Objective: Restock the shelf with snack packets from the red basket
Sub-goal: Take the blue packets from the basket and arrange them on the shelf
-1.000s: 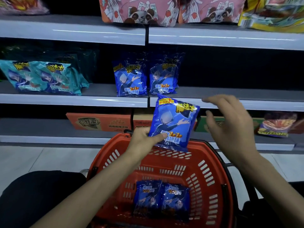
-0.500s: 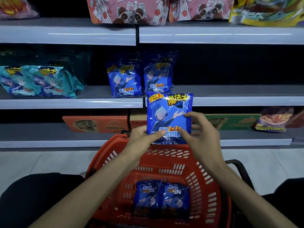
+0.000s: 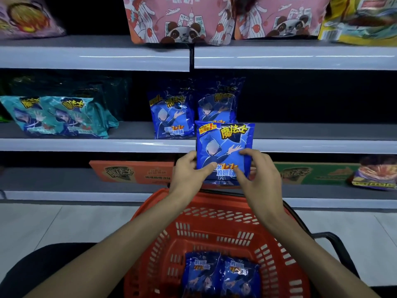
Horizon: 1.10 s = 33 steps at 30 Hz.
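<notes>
A blue snack packet (image 3: 224, 145) stands upright in the air above the red basket (image 3: 217, 224), level with the front edge of the middle shelf (image 3: 311, 145). My left hand (image 3: 189, 171) pinches its lower left edge and my right hand (image 3: 255, 168) grips its lower right side. Two more blue packets (image 3: 221, 274) lie flat in the bottom of the basket. On the middle shelf two matching blue packets (image 3: 171, 117) stand side by side; the held packet overlaps the bottom of the right one (image 3: 219, 104).
Teal packets (image 3: 58, 115) lie at the left of the middle shelf. Pink panda bags (image 3: 180, 18) and a yellow bag (image 3: 361, 18) fill the top shelf. Orange (image 3: 133, 172) and green (image 3: 309, 173) cartons and a purple packet (image 3: 376, 175) sit on the lower shelf. The basket's black handle (image 3: 328, 237) hangs right.
My right hand came in from the right and took hold of the packet's right side. Both hands straightened the packet upright and raised it toward the middle shelf.
</notes>
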### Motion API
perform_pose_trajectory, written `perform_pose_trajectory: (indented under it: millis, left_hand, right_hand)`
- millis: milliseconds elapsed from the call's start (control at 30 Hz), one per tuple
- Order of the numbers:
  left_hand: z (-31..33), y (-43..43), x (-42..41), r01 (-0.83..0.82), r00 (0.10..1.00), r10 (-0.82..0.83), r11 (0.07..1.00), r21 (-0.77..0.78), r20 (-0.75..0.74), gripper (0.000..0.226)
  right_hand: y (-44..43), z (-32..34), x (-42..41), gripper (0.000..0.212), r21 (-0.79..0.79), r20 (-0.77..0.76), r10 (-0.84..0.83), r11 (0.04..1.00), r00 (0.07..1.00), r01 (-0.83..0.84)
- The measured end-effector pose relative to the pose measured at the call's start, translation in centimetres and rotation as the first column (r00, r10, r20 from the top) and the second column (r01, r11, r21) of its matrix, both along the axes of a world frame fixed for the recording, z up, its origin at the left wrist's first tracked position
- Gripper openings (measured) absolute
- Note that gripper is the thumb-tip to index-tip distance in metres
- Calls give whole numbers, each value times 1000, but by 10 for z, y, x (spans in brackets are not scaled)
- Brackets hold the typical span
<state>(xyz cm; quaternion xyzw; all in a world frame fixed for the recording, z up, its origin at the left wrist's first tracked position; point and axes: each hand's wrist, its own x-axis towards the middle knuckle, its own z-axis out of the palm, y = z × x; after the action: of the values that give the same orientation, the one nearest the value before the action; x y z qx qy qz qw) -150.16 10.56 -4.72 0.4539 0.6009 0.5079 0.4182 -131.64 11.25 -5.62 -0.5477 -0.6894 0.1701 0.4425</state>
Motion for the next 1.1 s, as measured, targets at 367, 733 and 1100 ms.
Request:
perform_pose_trajectory:
  millis: [367,733,1100]
  left_hand:
    - [1,105,-17,-157,977,164,986,60,-135,20]
    - [12,161,-12,-345,745,341,932,107,-573,51]
    - [25,179,-21,-313,740,269,949,37,-617,55]
  right_hand:
    - [95,3,-40,59,120,240,-16,993,971,-13]
    - [169,0,-51,62,106,270,-5,994,963,-25]
    - [188,0,-60,57,121,302,-8,992,953,-29]
